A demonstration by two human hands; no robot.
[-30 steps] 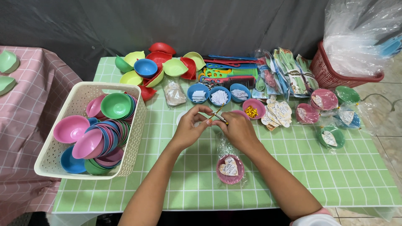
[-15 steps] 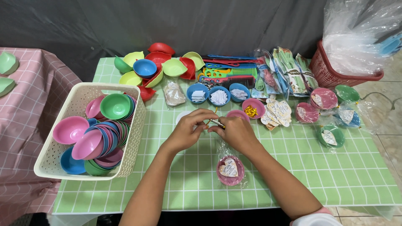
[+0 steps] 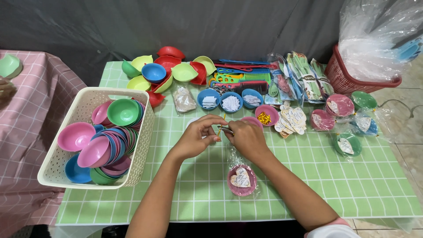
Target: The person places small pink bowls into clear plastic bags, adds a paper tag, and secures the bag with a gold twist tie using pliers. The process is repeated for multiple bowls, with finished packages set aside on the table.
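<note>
My left hand (image 3: 198, 134) and my right hand (image 3: 246, 137) meet above the middle of the green checked table (image 3: 308, 176). Together they pinch a thin gold twist tie (image 3: 220, 128) at the gathered top of a clear plastic bag (image 3: 235, 154). The bag wraps a small pink bowl (image 3: 241, 180) with a heart-shaped card inside, resting on the table just below my right hand. Both hands have their fingers closed on the tie and the bag's neck.
A cream basket (image 3: 57, 172) of stacked coloured bowls stands at the left. Loose bowls (image 3: 167, 72), combs (image 3: 240, 72), small blue bowls (image 3: 231, 101) of paper slips, heart cards (image 3: 293, 119) and several wrapped bowls (image 3: 339, 105) lie across the back and right. A red basket (image 3: 352, 81) holds plastic bags.
My hands have stayed at the same spot, with the fingers shifting slightly around the gold tie. Nothing else on the table has moved.
</note>
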